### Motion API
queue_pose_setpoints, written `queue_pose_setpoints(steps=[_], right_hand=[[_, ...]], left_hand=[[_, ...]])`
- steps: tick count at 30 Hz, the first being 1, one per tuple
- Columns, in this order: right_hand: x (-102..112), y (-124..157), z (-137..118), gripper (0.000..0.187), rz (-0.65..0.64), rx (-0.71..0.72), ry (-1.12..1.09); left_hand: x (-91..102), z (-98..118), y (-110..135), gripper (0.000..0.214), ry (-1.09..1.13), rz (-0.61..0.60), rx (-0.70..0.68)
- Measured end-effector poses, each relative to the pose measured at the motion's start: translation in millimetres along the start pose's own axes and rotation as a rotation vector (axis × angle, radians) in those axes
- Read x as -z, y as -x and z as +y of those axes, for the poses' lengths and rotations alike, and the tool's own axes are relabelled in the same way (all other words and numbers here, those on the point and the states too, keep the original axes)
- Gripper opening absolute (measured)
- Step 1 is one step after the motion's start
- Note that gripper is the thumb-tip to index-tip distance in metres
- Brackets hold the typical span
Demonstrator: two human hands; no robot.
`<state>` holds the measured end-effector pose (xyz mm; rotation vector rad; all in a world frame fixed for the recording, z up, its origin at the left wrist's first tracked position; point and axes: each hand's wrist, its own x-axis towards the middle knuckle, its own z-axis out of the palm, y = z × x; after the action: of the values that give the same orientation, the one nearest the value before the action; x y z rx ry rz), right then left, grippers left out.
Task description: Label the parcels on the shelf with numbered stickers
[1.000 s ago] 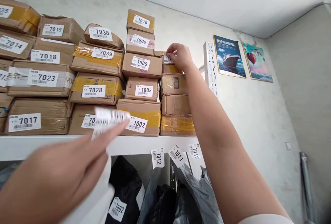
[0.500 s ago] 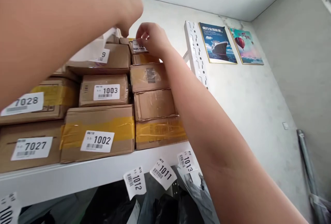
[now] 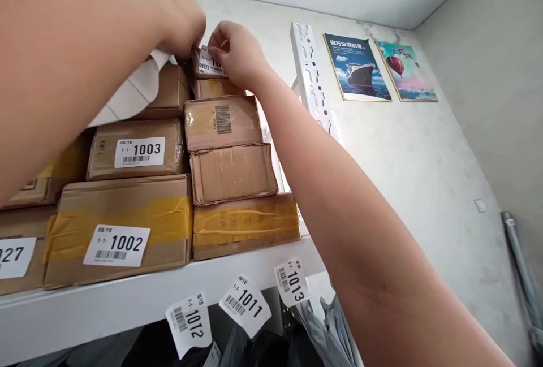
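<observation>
White, high on the stack [image 3: 233, 175], the label [image 3: 206, 64] is seemingly becoming two-handed work: beside our right hand [image 3: 241, 53], curled against it, pinch unclear, we are raising our left hand [image 3: 180, 19], grip hidden.

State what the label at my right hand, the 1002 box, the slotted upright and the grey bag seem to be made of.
Label at your right hand: probably white paper, flat and printed.
1002 box: matte brown cardboard, creased edges, with shiny, plastic-looking yellow tape.
Slotted upright: likely painted metal, white with punched holes.
Grey bag: apparently thin plastic, crumpled, with soft sheen.
</observation>
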<state>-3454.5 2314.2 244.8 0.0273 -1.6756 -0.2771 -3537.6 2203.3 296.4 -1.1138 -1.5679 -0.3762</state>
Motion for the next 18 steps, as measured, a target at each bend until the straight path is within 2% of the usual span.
queue_pose_setpoints(steps=[3, 6, 12, 18], right_hand=[[0.8, -1.9, 2.9, 0.026, 0.036, -0.001, -0.028], [-2.4, -7.2, 9.3, 0.026, 0.080, 0.050, -0.121], [-7.8, -4.6, 6.0, 0.019, 0.096, 0.024, -0.111], [-4.9, 5.4, 1.1, 0.019, -0.008, -0.039, -0.214]], left_hand=[[1.9, -1.2, 9.6, 0.069, -0.241, -0.019, 0.173], [3.1, -0.7, 19.6, 0.067, -0.291, -0.034, 0.184], [1.7, 2.9, 38.1, 0.062, -0.359, -0.054, 0.019], [1.0, -10.4, 35.8, 0.078, -0.310, -0.053, -0.155]])
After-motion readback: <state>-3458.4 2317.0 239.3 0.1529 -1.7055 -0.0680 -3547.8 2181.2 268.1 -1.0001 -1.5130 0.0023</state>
